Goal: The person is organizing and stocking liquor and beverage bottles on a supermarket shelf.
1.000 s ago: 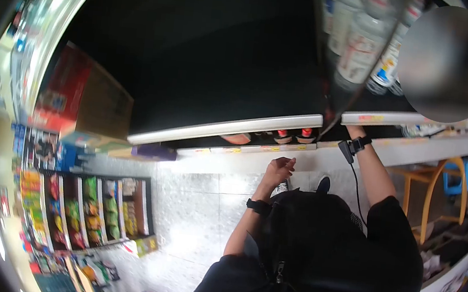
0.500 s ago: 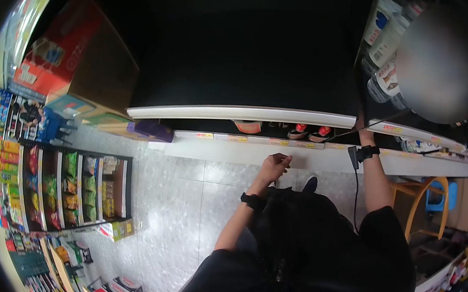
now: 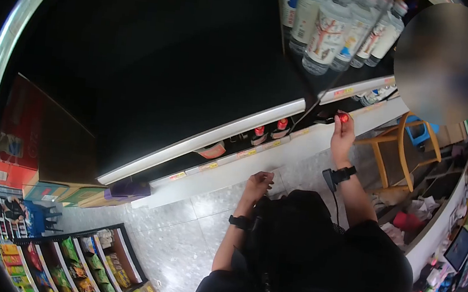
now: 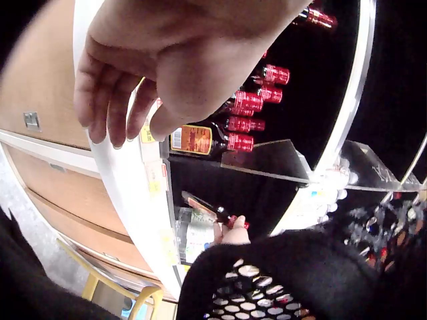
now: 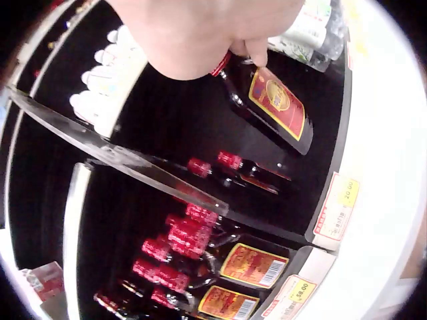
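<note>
My right hand (image 3: 343, 141) grips a dark flask-shaped bottle with a red cap (image 5: 277, 100) by its neck, over the lower shelf. In the right wrist view the bottle tilts, its red and yellow label showing. Two smaller red-capped bottles (image 5: 250, 175) stand behind it, past the divider from a group of larger dark bottles (image 5: 250, 267). My left hand (image 3: 256, 187) hangs in front of the shelf's edge, fingers loosely curled, holding nothing. In the left wrist view that hand (image 4: 180, 60) overlaps part of the red-capped bottle rows.
Clear water bottles (image 3: 328, 36) stand on the upper shelf beyond a transparent divider (image 5: 127, 163). Price tags (image 5: 333, 213) line the shelf edge. A wooden chair (image 3: 401, 155) stands at the right, cardboard boxes (image 3: 58, 133) at the left, and a snack rack (image 3: 82, 264) lower left.
My right hand, hidden in the shelf before, has come out towards me with the bottle in its grip. The left hand stays loosely curled. The head view has turned.
</note>
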{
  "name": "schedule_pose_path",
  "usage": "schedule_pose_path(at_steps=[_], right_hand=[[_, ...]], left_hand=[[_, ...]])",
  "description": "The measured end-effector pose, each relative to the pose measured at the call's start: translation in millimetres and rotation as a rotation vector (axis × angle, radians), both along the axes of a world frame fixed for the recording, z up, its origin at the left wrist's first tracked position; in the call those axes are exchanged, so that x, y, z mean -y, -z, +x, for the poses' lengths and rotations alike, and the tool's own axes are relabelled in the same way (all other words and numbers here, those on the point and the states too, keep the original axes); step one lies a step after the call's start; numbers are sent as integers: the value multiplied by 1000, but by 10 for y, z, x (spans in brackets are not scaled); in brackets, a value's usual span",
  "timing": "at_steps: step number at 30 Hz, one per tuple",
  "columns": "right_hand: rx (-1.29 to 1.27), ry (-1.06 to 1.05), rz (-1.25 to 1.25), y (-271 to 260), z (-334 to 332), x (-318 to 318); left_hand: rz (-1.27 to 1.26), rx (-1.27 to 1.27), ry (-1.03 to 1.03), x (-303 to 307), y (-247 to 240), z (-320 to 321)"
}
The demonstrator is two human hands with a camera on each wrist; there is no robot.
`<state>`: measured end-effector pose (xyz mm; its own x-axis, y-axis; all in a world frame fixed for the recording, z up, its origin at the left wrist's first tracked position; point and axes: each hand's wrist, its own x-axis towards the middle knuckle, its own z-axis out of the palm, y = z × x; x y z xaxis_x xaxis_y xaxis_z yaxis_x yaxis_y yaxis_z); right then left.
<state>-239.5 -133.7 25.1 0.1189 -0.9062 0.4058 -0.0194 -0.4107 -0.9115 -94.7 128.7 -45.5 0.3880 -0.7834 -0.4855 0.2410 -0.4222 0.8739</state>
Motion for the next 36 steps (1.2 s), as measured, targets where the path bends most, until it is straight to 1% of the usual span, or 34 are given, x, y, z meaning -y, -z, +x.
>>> schedule_pose_path(at_steps=[1,3,5,6,8,9,10,11,12,13,14,16,18,20,21,22,24,25,26,27,28,29,30,31,32,33,34,36], right_hand=[[9,21,1,-93,-163,-84],[65,-47,18,-306,-348,-244],[106,-99,44,-414,-603,-411],[130,-125,57,-506,-693,-506],[74,-224,91,-689,-948,-823],[22,-245,75,-775,-1050,-905],[0,-321,91,-762,-1076,-1052],[10,-344,106,-797,-1130,-1164],[-54,-405,146,-883,-1118,-1239],[-114,-499,213,-884,-1156,-1382],[-99,-549,209,-835,-1160,-1466],[-164,-659,171,-837,-1101,-1585],[-152,-687,162,-819,-1009,-1684],[-181,-756,111,-817,-867,-1852],[-175,-783,107,-845,-712,-1968],[-176,-782,106,-859,-681,-2020],[-206,-811,37,-904,-430,-2147],[-195,-791,67,-889,-416,-2174],[-194,-812,55,-888,-321,-2200],[-242,-833,-48,-896,-97,-2279],[-285,-812,-127,-896,-86,-2305],[-287,-855,-91,-894,22,-2337],[-298,-892,-103,-881,286,-2471],[-293,-871,-65,-858,329,-2485],[-290,-867,-35,-825,471,-2523],[-269,-823,-154,-784,787,-2612],[-272,-823,-152,-746,908,-2670],[-251,-812,-65,-700,1331,-2844]], left_hand=[[20,-5,33,10,-11,-77],[-12,5,20,63,2,-111],[-32,30,-23,79,-59,-274],[-49,-6,-6,171,-134,-318],[-46,-31,-40,95,-277,-508],[-101,-45,-29,198,-369,-591],[-123,-27,-71,69,-444,-650],[-107,-16,-93,48,-430,-717],[-144,-27,-83,130,-428,-727],[-154,-32,-106,-4,-421,-838],[-144,-28,-118,-67,-413,-901],[-82,-42,-87,-181,-537,-977],[-88,-69,-99,-280,-621,-1010],[-151,-254,-169,-524,-656,-996],[-200,-300,-260,-662,-638,-929],[-201,-301,-259,-699,-612,-909],[-213,-324,-345,-893,-604,-750],[-212,-325,-345,-926,-608,-762],[-215,-326,-393,-974,-611,-718],[-231,-330,-461,-1074,-605,-563],[-229,-331,-461,-1092,-605,-551],[-225,-307,-478,-1140,-591,-473],[-227,-293,-512,-1295,-569,-285],[-225,-294,-512,-1299,-575,-257],[-178,-180,-582,-1326,-571,-156],[-140,-70,-654,-1397,-565,80],[-139,-74,-654,-1446,-576,152],[-208,127,-655,-1622,-573,530]])
